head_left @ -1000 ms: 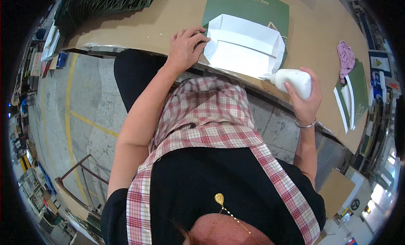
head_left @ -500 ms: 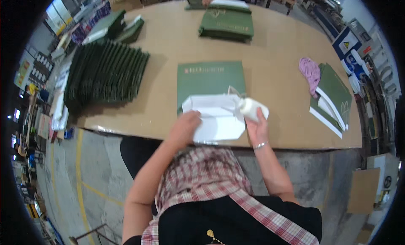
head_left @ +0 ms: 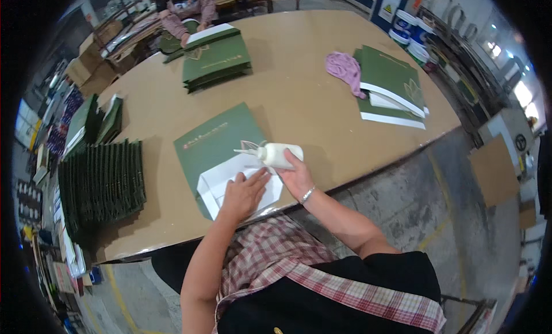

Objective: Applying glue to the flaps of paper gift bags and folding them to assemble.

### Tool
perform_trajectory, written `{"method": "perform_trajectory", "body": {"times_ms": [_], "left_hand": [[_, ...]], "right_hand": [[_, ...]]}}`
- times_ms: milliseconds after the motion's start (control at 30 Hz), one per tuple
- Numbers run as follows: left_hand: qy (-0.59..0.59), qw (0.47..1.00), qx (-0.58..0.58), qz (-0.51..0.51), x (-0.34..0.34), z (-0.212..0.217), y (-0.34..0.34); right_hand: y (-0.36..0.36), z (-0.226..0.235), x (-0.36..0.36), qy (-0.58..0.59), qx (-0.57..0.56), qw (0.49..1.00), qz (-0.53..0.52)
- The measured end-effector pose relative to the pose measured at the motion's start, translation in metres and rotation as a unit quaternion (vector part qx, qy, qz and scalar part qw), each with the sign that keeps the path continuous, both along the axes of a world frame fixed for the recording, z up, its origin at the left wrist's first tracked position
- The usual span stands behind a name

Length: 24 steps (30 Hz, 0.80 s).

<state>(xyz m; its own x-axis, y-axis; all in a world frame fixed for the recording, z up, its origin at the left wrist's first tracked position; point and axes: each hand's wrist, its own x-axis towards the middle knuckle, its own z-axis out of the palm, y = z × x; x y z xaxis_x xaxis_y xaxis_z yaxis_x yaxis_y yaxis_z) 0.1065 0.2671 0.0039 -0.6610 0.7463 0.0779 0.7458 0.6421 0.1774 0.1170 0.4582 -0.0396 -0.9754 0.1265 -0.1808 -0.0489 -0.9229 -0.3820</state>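
A green paper bag [head_left: 221, 130] lies flat in front of me, its white bottom flaps [head_left: 210, 183] folded out toward the table's near edge. My left hand [head_left: 246, 193] rests on those flaps with its fingers stretched out and holds nothing. In my right hand [head_left: 296, 176] is a white squeeze glue bottle [head_left: 283, 155], tipped on its side. Its thin nozzle points left, above the bag's printed face. Whether any glue is on the paper cannot be made out.
Many folded green bags [head_left: 103, 187] stand in a row at the left. A bag stack [head_left: 218, 64] sits at the far side, by a co-worker's hands [head_left: 192, 35]. To the right, a pink cloth [head_left: 344, 69] lies beside more green bags [head_left: 391, 78] on the brown table [head_left: 322, 98].
My view has turned to the right, so the table appears rotated. My left hand has moved from the flaps' left edge onto their middle, fingers now spread. The bottle stays in my right hand.
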Motion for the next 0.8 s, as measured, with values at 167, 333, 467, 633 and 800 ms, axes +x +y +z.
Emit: {"method": "perform_trajectory", "body": {"times_ms": [167,333,467,633,800], "left_hand": [[0.034,0.999,0.004,-0.006,-0.004,-0.005,0.001],[0.000,0.999,0.024,-0.029,-0.021,0.007,0.008],[0.000,0.999,0.039,-0.012,-0.021,-0.003,0.000],[-0.009,0.999,0.038,-0.014,-0.014,-0.004,0.000],[-0.006,0.999,0.050,-0.019,-0.015,-0.007,-0.001]], "right_hand": [[0.054,0.031,0.039,-0.019,0.291,0.948,-0.126],[0.082,0.101,0.084,0.061,0.645,0.739,-0.186],[0.069,0.100,0.095,0.087,0.727,0.664,-0.152],[0.055,0.092,0.098,0.132,0.791,0.572,-0.170],[0.054,0.096,0.096,0.171,0.809,0.532,-0.180]]}}
